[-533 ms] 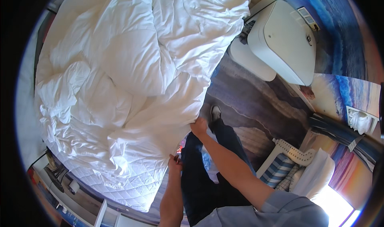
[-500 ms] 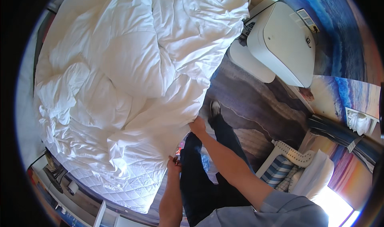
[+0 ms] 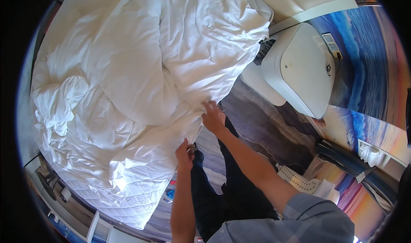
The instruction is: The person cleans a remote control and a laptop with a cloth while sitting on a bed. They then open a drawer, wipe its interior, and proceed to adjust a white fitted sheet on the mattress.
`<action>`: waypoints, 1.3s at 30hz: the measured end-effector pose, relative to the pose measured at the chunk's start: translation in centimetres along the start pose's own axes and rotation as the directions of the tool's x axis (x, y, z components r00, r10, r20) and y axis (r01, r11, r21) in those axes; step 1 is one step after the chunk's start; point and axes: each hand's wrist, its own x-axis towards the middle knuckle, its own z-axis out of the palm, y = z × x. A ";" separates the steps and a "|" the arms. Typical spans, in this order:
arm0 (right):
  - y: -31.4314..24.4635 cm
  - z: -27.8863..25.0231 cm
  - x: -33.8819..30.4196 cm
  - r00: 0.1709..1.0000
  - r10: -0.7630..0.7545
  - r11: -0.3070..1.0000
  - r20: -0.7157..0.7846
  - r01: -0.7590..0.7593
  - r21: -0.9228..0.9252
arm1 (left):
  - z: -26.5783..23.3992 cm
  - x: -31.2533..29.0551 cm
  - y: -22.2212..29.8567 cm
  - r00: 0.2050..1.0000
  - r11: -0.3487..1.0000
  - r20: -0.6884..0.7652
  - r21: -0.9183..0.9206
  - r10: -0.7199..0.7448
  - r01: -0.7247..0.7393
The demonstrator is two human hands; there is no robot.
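Note:
A rumpled white duvet [image 3: 128,84] spreads over most of the bed, its near right edge running beside my hands. At that edge my left hand [image 3: 184,156] is closed, the fingers curled on the duvet's border with the thumb on top. Further up the same edge, my right hand [image 3: 213,118] lies against the fabric with its fingers stretched out and slightly apart. Below the duvet, a white quilted mattress cover [image 3: 124,204] shows at the bed's near corner.
A white rounded bedside cabinet [image 3: 299,67] stands to the right of the bed, below a cream padded headboard [image 3: 299,1]. A white perforated chair [image 3: 297,178] is at the lower right. Shelves [image 3: 92,226] line the lower left. The floor [image 3: 269,131] has a wavy grey-brown pattern.
Both hands have moved up along the duvet's edge. The right hand's fingers have loosened from the fabric and stretched out. The view has shifted, showing more headboard and less of the chair.

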 end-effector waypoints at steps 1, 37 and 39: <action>0.5 0.1 1.2 0.985 0.025 1.000 0.170 -0.025 -0.006 | 1.9 0.1 1.0 0.999 0.999 -0.013 -0.037 -0.032 0.031; -12.5 -14.2 34.1 0.981 0.179 0.400 -0.079 0.001 0.917 | 8.8 -0.9 14.5 0.827 0.544 0.202 -0.827 0.525 -0.144; -19.0 -13.0 30.8 0.866 -0.474 0.535 -0.162 0.429 0.728 | 9.0 -1.0 16.1 0.697 0.422 0.236 -0.900 0.677 -0.105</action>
